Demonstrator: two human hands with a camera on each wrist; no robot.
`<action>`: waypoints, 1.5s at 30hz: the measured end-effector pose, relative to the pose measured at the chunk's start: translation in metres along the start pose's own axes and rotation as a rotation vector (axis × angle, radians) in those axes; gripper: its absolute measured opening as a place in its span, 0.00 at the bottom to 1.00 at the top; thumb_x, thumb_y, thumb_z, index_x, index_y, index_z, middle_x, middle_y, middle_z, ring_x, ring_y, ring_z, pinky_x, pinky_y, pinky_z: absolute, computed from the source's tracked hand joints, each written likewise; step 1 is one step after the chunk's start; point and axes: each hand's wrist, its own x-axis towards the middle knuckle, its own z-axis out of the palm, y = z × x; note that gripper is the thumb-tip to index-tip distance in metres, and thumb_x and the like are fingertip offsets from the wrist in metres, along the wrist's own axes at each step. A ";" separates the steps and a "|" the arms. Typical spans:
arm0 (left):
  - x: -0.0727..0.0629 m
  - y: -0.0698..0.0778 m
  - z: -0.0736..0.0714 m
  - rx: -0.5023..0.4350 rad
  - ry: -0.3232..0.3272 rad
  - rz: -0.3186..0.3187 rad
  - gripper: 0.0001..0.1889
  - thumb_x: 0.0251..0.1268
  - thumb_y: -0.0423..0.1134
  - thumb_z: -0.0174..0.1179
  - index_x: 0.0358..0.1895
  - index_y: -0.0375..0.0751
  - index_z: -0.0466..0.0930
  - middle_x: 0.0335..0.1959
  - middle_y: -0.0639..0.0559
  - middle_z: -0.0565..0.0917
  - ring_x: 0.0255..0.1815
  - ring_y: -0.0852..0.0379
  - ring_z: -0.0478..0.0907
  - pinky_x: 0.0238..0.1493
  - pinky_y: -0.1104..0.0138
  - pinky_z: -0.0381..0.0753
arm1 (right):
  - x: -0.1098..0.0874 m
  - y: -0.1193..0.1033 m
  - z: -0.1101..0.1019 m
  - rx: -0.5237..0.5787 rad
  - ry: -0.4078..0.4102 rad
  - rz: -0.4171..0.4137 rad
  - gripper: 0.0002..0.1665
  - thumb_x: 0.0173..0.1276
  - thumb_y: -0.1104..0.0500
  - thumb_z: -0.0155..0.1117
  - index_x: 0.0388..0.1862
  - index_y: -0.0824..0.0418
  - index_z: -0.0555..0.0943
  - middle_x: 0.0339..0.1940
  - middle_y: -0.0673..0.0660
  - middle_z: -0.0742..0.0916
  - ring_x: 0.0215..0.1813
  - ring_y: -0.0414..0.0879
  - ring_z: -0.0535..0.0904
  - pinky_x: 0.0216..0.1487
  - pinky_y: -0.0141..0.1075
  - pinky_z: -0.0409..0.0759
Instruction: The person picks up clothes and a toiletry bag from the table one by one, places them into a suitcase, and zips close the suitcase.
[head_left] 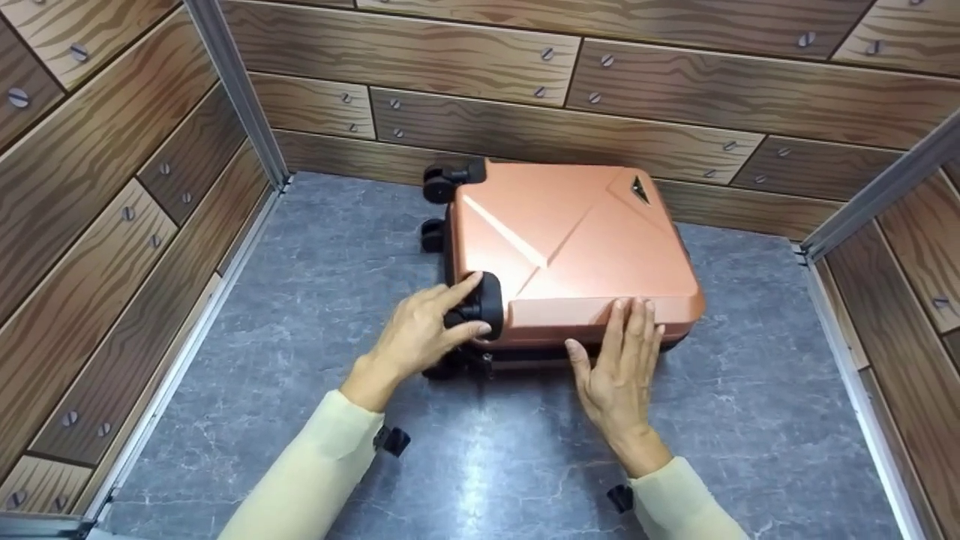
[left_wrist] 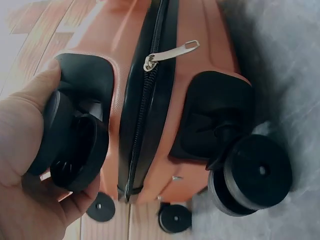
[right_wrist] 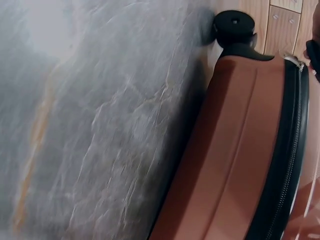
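An orange hard-shell suitcase [head_left: 577,232] lies flat on the floor, its black wheels toward the left. My left hand [head_left: 420,330] grips the near upper wheel [left_wrist: 82,155] at the corner, fingers and thumb on either side of it. My right hand [head_left: 622,386] rests with straight fingers against the near upper edge, toward the right end. In the left wrist view, a silver zipper pull [left_wrist: 175,52] hangs from the black zipper [left_wrist: 142,95] that runs between the two shells. The lower near wheel [left_wrist: 257,172] is by the floor. In the right wrist view the right hand is out of sight.
Grey marbled floor [head_left: 247,360] surrounds the suitcase. Wood-patterned panels [head_left: 450,82] stand close behind it, and others rise at the left and right. Metal posts [head_left: 240,90] mark the corners.
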 end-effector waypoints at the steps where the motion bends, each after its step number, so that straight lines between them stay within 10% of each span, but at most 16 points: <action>1: -0.003 0.002 0.001 0.002 0.007 0.007 0.40 0.68 0.62 0.68 0.80 0.56 0.69 0.44 0.46 0.86 0.36 0.51 0.78 0.41 0.55 0.81 | 0.000 0.002 0.000 0.007 -0.004 -0.006 0.53 0.83 0.30 0.40 0.81 0.75 0.60 0.83 0.77 0.60 0.87 0.68 0.49 0.84 0.65 0.45; 16: -0.033 0.063 0.027 0.080 0.048 0.074 0.42 0.71 0.63 0.65 0.81 0.44 0.67 0.47 0.40 0.91 0.39 0.47 0.88 0.42 0.56 0.89 | 0.020 0.042 -0.014 0.186 -0.100 0.033 0.60 0.79 0.24 0.34 0.82 0.76 0.54 0.84 0.79 0.55 0.87 0.72 0.44 0.83 0.70 0.38; 23: -0.033 0.078 0.026 0.148 0.069 0.130 0.33 0.77 0.65 0.56 0.74 0.48 0.77 0.21 0.55 0.82 0.19 0.62 0.73 0.21 0.70 0.76 | 0.032 0.055 -0.020 0.259 -0.137 0.092 0.58 0.80 0.25 0.38 0.84 0.72 0.55 0.85 0.76 0.56 0.87 0.71 0.45 0.84 0.66 0.38; 29: 0.001 0.047 0.005 0.123 0.217 0.132 0.15 0.79 0.50 0.60 0.56 0.48 0.89 0.45 0.50 0.88 0.42 0.51 0.81 0.42 0.61 0.82 | 0.028 0.039 -0.023 0.273 -0.143 0.227 0.54 0.82 0.29 0.42 0.85 0.70 0.54 0.87 0.73 0.52 0.88 0.70 0.41 0.85 0.64 0.41; 35: 0.056 -0.009 -0.022 0.099 0.300 -0.052 0.19 0.79 0.50 0.59 0.59 0.42 0.87 0.58 0.40 0.84 0.59 0.37 0.78 0.64 0.45 0.75 | 0.013 0.013 -0.029 0.287 -0.172 0.349 0.49 0.84 0.37 0.50 0.88 0.64 0.49 0.88 0.70 0.47 0.88 0.67 0.37 0.86 0.62 0.38; 40: 0.086 -0.040 -0.037 0.056 0.195 -0.228 0.28 0.80 0.59 0.54 0.72 0.47 0.79 0.69 0.42 0.78 0.72 0.39 0.72 0.72 0.45 0.69 | 0.001 -0.004 -0.035 0.311 -0.205 0.350 0.49 0.84 0.39 0.53 0.87 0.66 0.50 0.88 0.71 0.48 0.88 0.70 0.39 0.86 0.62 0.39; 45: 0.102 -0.048 -0.035 0.015 0.055 -0.268 0.31 0.82 0.60 0.48 0.78 0.47 0.71 0.75 0.44 0.75 0.78 0.42 0.68 0.79 0.48 0.65 | -0.006 -0.010 -0.039 0.329 -0.220 0.348 0.47 0.84 0.46 0.56 0.87 0.68 0.50 0.88 0.71 0.48 0.88 0.70 0.41 0.86 0.62 0.43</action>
